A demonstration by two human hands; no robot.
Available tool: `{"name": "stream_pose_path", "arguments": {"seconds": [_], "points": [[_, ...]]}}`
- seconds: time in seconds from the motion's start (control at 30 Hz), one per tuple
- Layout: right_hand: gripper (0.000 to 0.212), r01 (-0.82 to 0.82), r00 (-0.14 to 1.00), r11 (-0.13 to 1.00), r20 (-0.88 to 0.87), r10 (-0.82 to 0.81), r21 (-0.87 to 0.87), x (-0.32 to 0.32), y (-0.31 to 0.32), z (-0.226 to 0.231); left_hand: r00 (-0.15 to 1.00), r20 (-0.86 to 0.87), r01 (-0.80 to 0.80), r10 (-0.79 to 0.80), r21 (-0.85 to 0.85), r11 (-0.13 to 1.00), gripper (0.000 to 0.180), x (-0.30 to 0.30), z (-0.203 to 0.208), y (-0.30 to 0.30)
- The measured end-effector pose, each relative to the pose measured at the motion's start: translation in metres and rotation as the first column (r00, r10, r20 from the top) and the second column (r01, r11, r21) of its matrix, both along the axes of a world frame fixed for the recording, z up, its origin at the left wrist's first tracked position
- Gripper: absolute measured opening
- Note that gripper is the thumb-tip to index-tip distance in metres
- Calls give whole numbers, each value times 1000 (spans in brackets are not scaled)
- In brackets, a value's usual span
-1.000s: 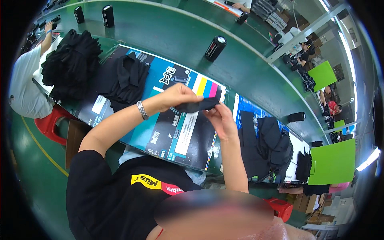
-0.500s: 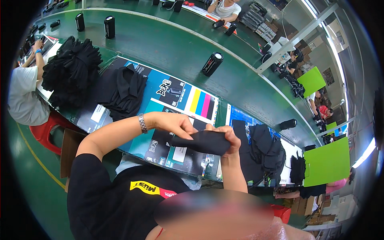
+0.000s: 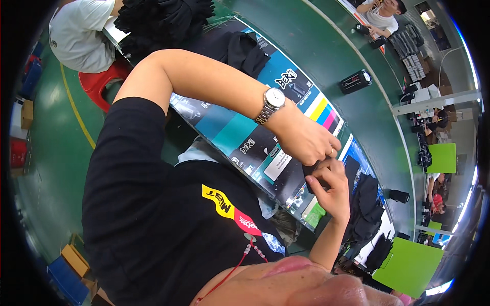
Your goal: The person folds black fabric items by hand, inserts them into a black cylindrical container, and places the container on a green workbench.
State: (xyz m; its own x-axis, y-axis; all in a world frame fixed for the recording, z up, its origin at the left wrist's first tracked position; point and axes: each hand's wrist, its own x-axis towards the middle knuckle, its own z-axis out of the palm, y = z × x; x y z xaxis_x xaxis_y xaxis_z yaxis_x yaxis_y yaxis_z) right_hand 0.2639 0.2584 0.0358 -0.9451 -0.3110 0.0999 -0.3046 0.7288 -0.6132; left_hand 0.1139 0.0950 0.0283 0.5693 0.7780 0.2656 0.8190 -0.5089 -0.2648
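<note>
A long green tabletop (image 3: 326,46) carries glossy printed sheets (image 3: 240,137) just under the fingers (image 3: 319,153) — black garment piles (image 3: 163,20) and a black cylinder (image 3: 356,81) lie well beyond them.

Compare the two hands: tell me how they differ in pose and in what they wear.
The left hand reaches down from above with a silver watch on its wrist and a ring; the right hand comes up from below, wrist bare. Both pinch the same small black item, fingers curled, above the printed table.

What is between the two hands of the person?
In the head view, a small dark folded cloth item is pinched between the left hand and the right hand.
</note>
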Motion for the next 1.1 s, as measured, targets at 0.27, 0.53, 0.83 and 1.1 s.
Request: {"name": "stream_pose_path", "arguments": {"seconds": [0.27, 0.53, 0.83, 1.1], "points": [[26, 62, 982, 958, -189, -8, 281, 8, 1, 5, 988, -106, 118, -110, 76, 990, 11, 6, -11, 8], [31, -56, 986, 869, 111, 126, -492, 9, 56, 7, 729, 678, 126, 97, -273, 954, 47, 2, 10, 28], [38, 517, 838, 227, 543, 63, -825, -30, 108, -12, -129, 823, 350, 553, -484, 802, 24, -25, 15, 99], [35, 239, 965, 9, 238, 106, -971, -72, 133, -42, -705, 627, 232, 332, -239, 943, 20, -73, 8, 140]]}}
